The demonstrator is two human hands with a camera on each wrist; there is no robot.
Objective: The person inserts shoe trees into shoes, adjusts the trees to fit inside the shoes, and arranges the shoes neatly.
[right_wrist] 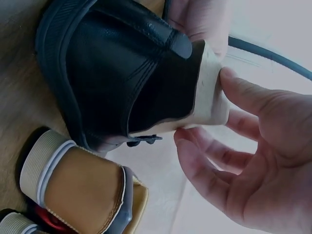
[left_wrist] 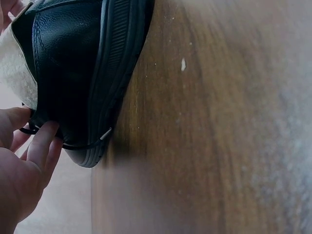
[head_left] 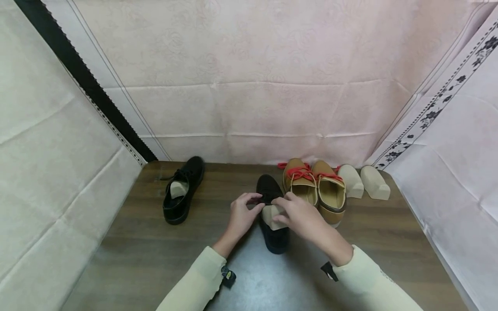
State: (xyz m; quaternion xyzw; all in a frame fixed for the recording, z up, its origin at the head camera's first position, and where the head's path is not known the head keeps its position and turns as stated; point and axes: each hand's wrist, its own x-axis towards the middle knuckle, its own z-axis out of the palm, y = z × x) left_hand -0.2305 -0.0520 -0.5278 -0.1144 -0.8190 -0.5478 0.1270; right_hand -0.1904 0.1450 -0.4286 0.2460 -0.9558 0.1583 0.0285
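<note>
A black lace-up shoe (head_left: 276, 242) stands in front of me, toe away, with a beige shoe insert (head_left: 272, 216) sticking up from its opening. My left hand (head_left: 242, 212) pinches the shoe's edge by the laces; in the left wrist view a lace end (left_wrist: 105, 134) hangs past those fingers. With thumb and fingers, my right hand (head_left: 302, 217) holds the insert at its raised end, as the right wrist view shows. The insert's front part is hidden inside the shoe. Off to the left is the other black shoe (head_left: 197, 170), with its own beige insert (head_left: 179, 189) inside.
Two tan shoes (head_left: 331, 215) with red laces stand just right of the black shoe, close to my right hand. Beside them lie two loose beige inserts (head_left: 375, 182). A pale cloth wall (head_left: 249, 108) closes off the wooden surface (head_left: 128, 259) at the back.
</note>
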